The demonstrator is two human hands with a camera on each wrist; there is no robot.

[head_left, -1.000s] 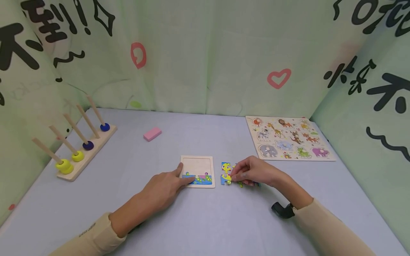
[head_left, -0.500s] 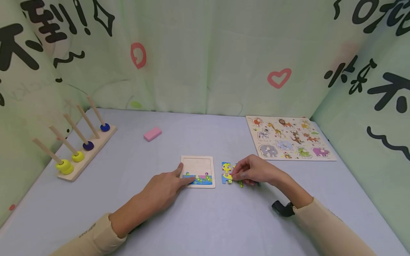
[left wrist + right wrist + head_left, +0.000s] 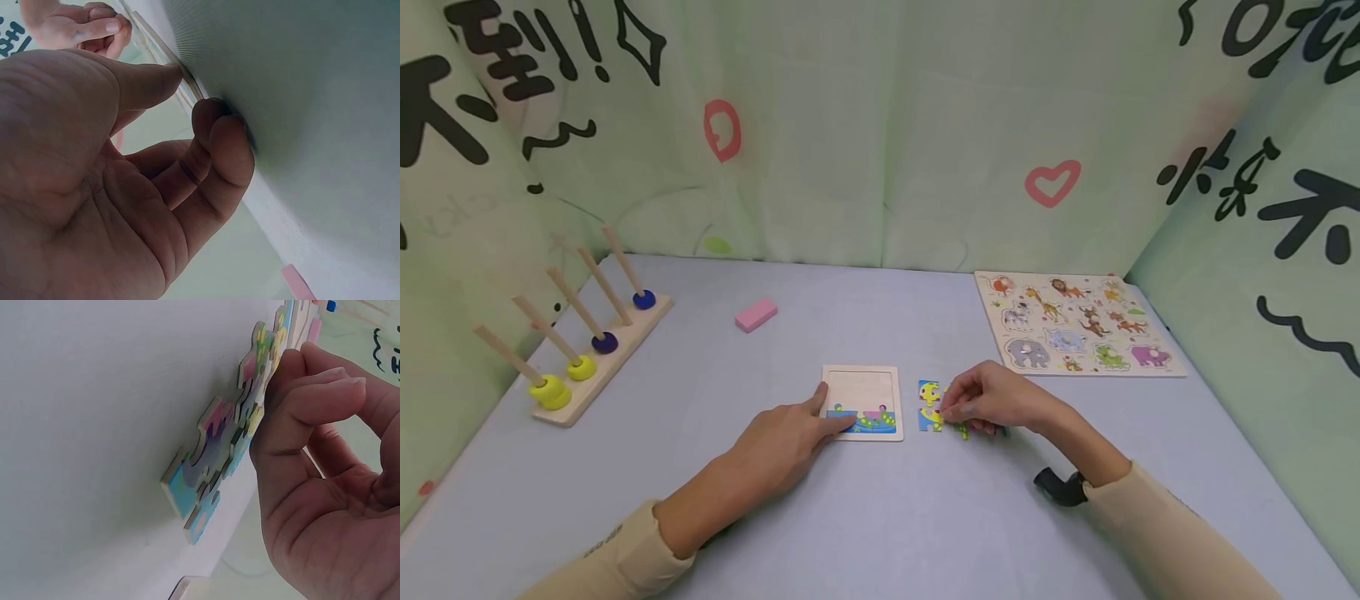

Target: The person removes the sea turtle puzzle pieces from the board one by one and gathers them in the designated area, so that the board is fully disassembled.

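Note:
In the head view my left hand (image 3: 786, 446) rests at the left side of a small wooden puzzle tray (image 3: 861, 386). Its index fingertip touches the left rim, and its thumb lies over the blue picture strip (image 3: 876, 422) along the near side. The left wrist view shows the other fingers bent against the tabletop. My right hand (image 3: 1000, 402), right of the tray, has curled fingers with the tips at the edge of a yellow-and-blue puzzle piece (image 3: 929, 419). More colourful pieces (image 3: 209, 447) lie beneath that hand, partly hidden in the head view; how firmly it pinches is unclear.
An animal puzzle board (image 3: 1075, 325) lies at the back right. At the left stands a wooden peg rack (image 3: 606, 358) with yellow and blue rings. A pink block (image 3: 756, 315) sits behind the tray. Printed curtains (image 3: 880, 150) surround the table.
Both hands stay almost in place. The right hand and the pieces by its fingertips show only very slight shifts; the tray stays put.

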